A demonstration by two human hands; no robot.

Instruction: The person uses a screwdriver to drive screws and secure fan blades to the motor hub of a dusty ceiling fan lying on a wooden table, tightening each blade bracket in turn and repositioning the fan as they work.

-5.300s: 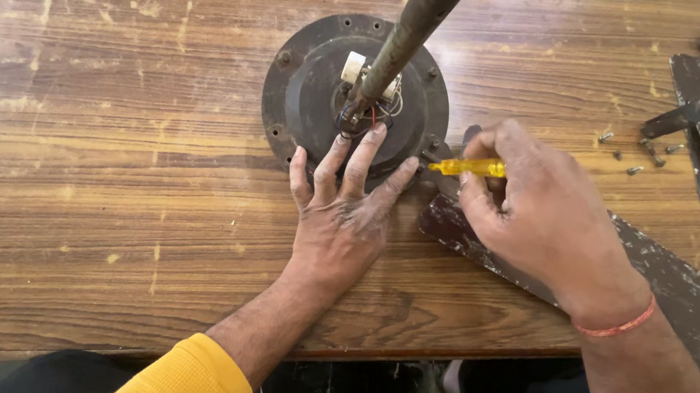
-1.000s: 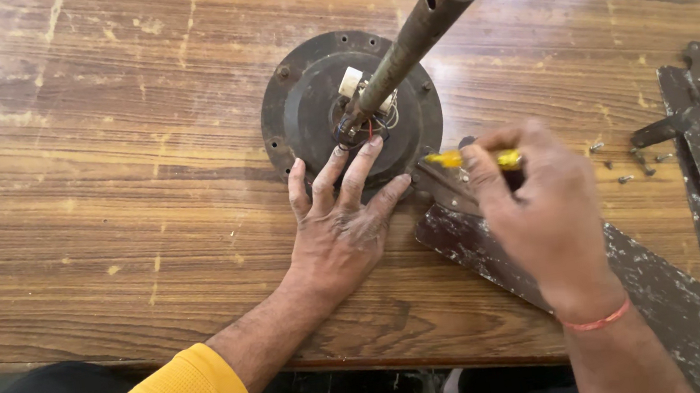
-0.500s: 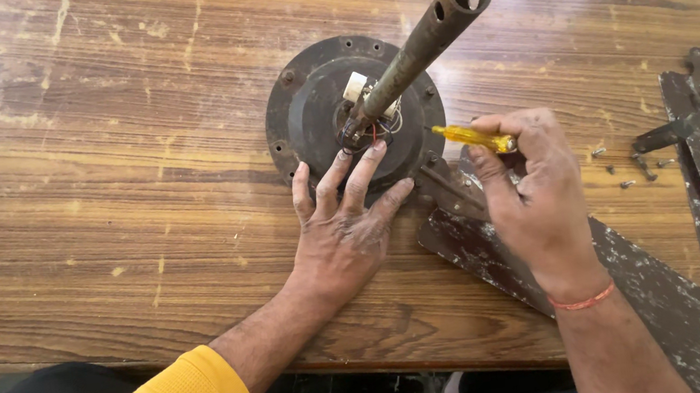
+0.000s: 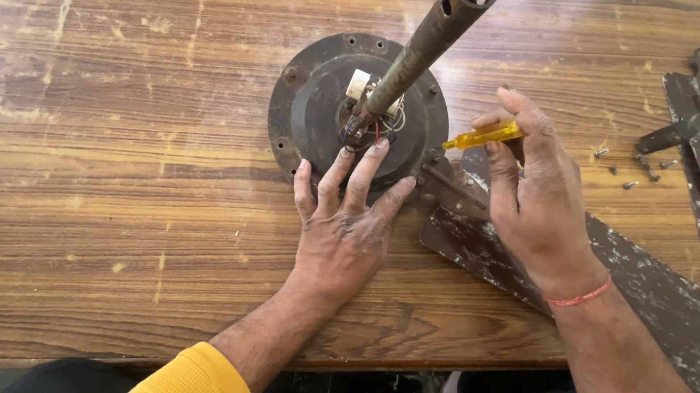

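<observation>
Wooden table (image 4: pixel 94 167), screwdriver (image 4: pixel 482 136) in right hand (image 4: pixel 540 198)

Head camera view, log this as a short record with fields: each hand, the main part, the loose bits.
left hand: flat, fingers spread on the dark round metal fan motor housing
right hand: grips a yellow-handled screwdriver
shaft: rusty hollow metal pipe rising from the housing
blade: worn brown fan blade beside the housing
loose bits: small screws on the scratched wooden table
</observation>
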